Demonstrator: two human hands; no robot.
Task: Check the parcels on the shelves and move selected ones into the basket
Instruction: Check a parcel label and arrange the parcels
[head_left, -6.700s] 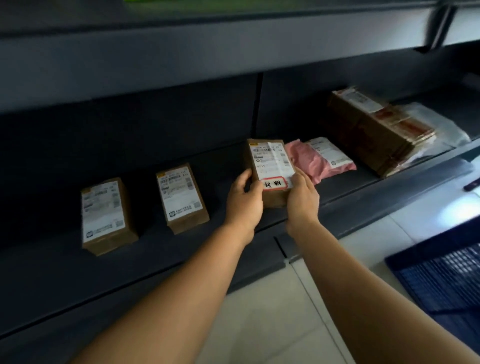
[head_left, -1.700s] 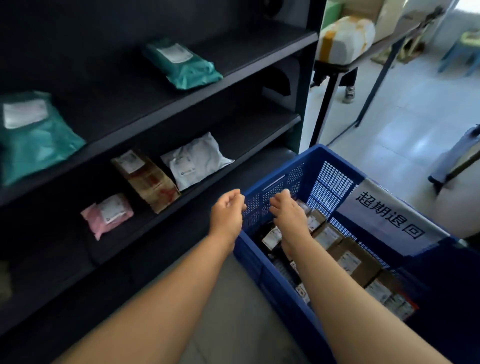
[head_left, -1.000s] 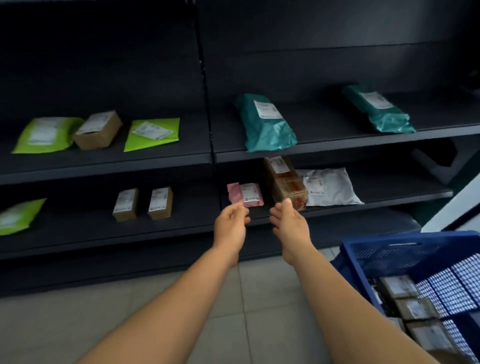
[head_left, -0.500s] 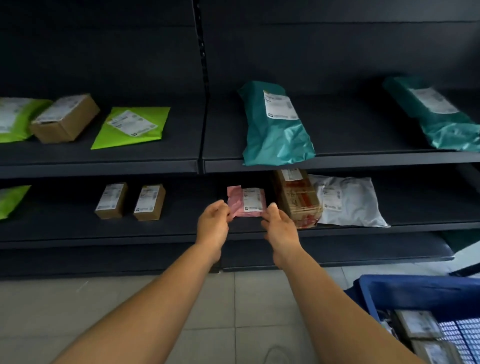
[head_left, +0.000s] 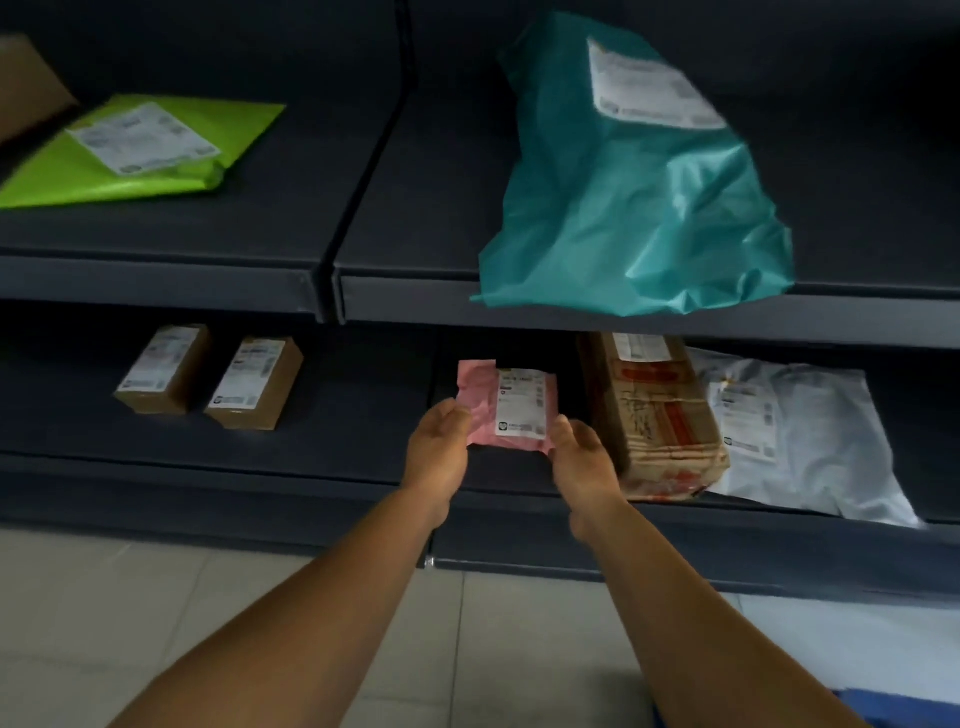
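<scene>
1. Here the pink parcel (head_left: 485, 410) sits on the lower shelf (head_left: 332, 441), label facing up, just left of a taped brown bundle (head_left: 657, 415) and well right of two small brown boxes (head_left: 208, 382).
2. The left hand (head_left: 439, 449) has its fingers curled at the parcel's left edge, and the right hand (head_left: 584, 457) is curled at its lower right corner; both seem to pinch it, though whether it has left the shelf cannot be told.
3. By my reading, the step in hand is checking this parcel: taking it up so the label can be read.
4. The next move calls for a light two-sided lift clear of the upper shelf (head_left: 467, 306), then a choice to keep or return it.
5. Only a blue sliver, likely the basket (head_left: 904, 709), shows at the lower right.
6. A teal bag (head_left: 639, 208) overhangs the shelf above.
</scene>
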